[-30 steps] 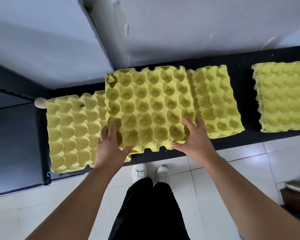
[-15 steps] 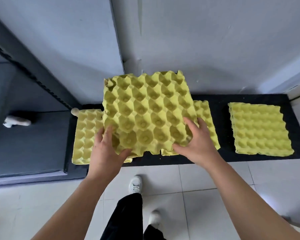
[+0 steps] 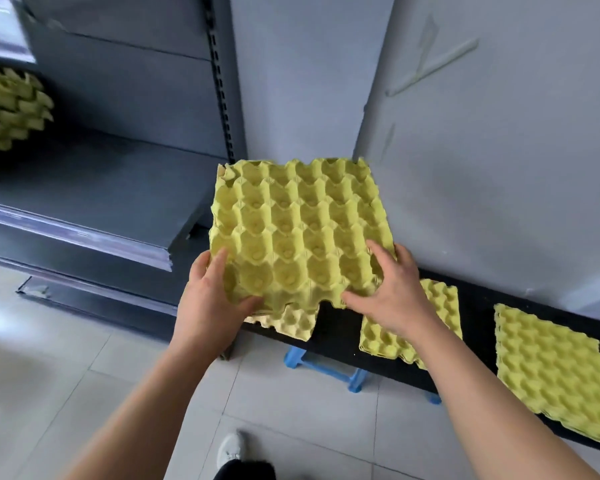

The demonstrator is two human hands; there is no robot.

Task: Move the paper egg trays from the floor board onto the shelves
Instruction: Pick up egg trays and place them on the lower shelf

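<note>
A yellow egg tray (image 3: 302, 230) is held in the air by both hands, cups facing up, above the left end of the black floor board (image 3: 336, 330) and just to the right of the grey shelf (image 3: 94, 188). Its near left corner is pinched by the left hand (image 3: 210, 299): the thumb is laid on top along the near edge, one finger is stretched along the left edge, and the other fingers are hidden below. The near right corner is gripped by the right hand (image 3: 395, 292), with the fingers spread over the cups and the thumb pressed on the near edge.

Three more trays are seen lying on the board: a first tray (image 3: 291, 320) partly covered by the held one, a second tray (image 3: 440, 306) behind the right wrist, and a third tray (image 3: 548, 375) well apart to the right. A stack of trays (image 3: 7, 112) is seen on an upper shelf at the far left. The board is carried on a blue stool (image 3: 326, 368). A white shoe (image 3: 231, 452) is seen on the tiled floor.
</note>
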